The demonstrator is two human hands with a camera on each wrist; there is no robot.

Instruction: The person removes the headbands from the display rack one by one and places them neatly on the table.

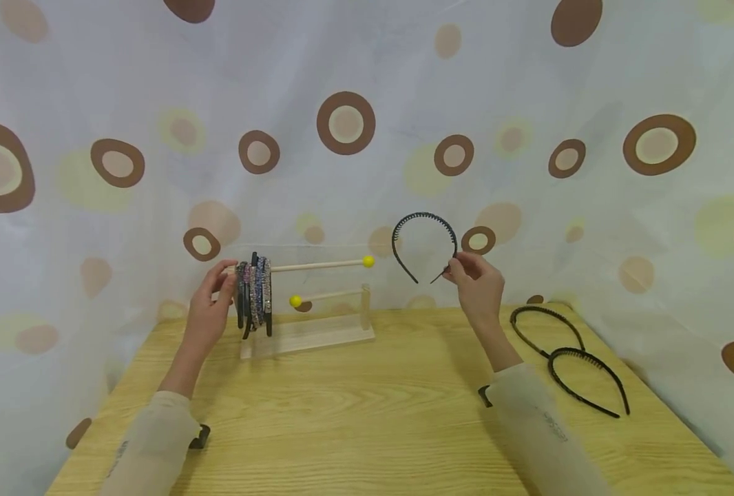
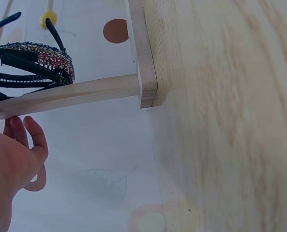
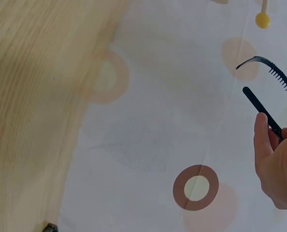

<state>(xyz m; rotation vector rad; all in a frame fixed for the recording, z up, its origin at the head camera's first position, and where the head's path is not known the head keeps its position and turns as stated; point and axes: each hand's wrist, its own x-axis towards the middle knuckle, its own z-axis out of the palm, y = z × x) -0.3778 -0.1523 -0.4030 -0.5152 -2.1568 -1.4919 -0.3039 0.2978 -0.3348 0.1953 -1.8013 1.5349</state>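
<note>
A wooden rack (image 1: pixel 308 335) has two horizontal rods with yellow ball ends. Several headbands (image 1: pixel 255 293), some sparkly and some black, hang bunched on its upper rod at the left. My left hand (image 1: pixel 211 303) holds the top of the rack's left post (image 2: pixel 99 89), beside the bunch. To the right, my right hand (image 1: pixel 480 286) pinches a black toothed headband (image 1: pixel 425 215) by one arm, near its tip. That headband is up in the air with its open ends down, just right of the upper rod's yellow ball (image 1: pixel 368 262).
Two more black headbands lie overlapping on the right of the wooden table (image 1: pixel 342 413), the farther one (image 1: pixel 543 310) and the nearer one (image 1: pixel 590 396). The lower rod's yellow ball (image 1: pixel 295 301) points left. A patterned curtain (image 1: pixel 354 186) hangs behind the table.
</note>
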